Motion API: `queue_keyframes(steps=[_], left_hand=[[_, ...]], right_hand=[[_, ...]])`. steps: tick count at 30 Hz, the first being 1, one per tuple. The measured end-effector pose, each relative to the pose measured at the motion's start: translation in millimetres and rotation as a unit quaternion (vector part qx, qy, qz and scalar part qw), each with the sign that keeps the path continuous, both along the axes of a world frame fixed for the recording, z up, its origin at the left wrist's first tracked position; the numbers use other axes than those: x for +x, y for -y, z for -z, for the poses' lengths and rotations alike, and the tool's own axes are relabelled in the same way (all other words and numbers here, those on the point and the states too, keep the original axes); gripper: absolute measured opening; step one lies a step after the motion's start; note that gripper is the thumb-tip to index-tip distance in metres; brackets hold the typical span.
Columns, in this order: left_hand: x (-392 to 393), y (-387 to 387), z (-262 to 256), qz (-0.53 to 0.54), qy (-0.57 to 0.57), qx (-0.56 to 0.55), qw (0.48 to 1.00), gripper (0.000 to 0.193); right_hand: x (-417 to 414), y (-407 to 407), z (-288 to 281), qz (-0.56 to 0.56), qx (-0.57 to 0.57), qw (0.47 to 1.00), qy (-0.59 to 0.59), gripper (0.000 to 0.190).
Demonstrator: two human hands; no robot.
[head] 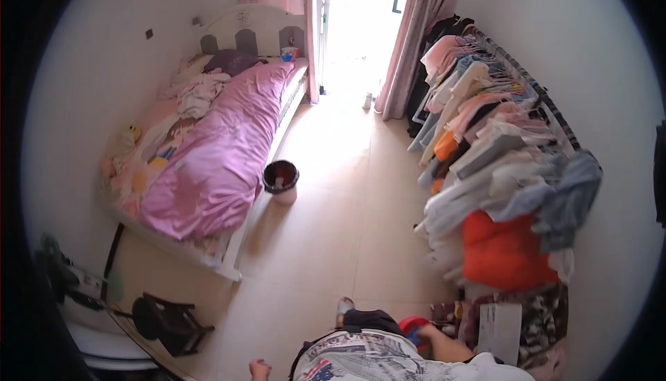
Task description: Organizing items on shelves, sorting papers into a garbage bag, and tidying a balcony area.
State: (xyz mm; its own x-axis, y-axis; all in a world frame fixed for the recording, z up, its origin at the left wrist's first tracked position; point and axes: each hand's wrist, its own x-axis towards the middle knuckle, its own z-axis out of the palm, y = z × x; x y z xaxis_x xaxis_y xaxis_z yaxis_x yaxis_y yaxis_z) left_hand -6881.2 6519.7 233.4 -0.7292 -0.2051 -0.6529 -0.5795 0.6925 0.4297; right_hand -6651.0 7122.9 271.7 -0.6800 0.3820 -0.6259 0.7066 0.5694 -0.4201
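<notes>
At the bottom edge, my left hand (259,367) hangs low beside my printed shirt (364,355), its fingers loosely curled. I see nothing in it, but it is small and partly cut off. My right forearm reaches forward to a red object (411,321) with a blue part. My right hand (424,332) appears to grip this object at my side, its fingers mostly hidden. What the object is I cannot tell. One foot in a light shoe (345,305) shows ahead of my dark trousers.
On the left stands a bed (235,256) with a pink-purple quilt (223,147). A waste bin (283,194) with a black liner stands beside it. A dark chair (179,324) is lower left. Along the right wall runs a loaded clothes rack (551,108), with a white box (499,331) below it. Curtains (419,43) frame a bright doorway.
</notes>
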Motion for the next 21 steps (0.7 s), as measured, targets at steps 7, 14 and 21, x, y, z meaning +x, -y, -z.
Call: queue_keyframes(steps=[7,14,21], left_hand=[[-232,-211,-28,-0.018,-0.024,0.097,0.995,0.035],[-559,-382,50,0.208,0.129,-0.053,0.968,0.039],[-955,-783,-149,0.354,-0.116,0.140,0.917,0.030]], right_hand=[[-491,-178,-168,0.005,-0.064,0.979,-0.192,0.035],[-698,-353,-112,0.063,-0.070,0.963,-0.251,0.030],[-562,-501,3,0.473,-0.017,0.870,0.136,0.028]])
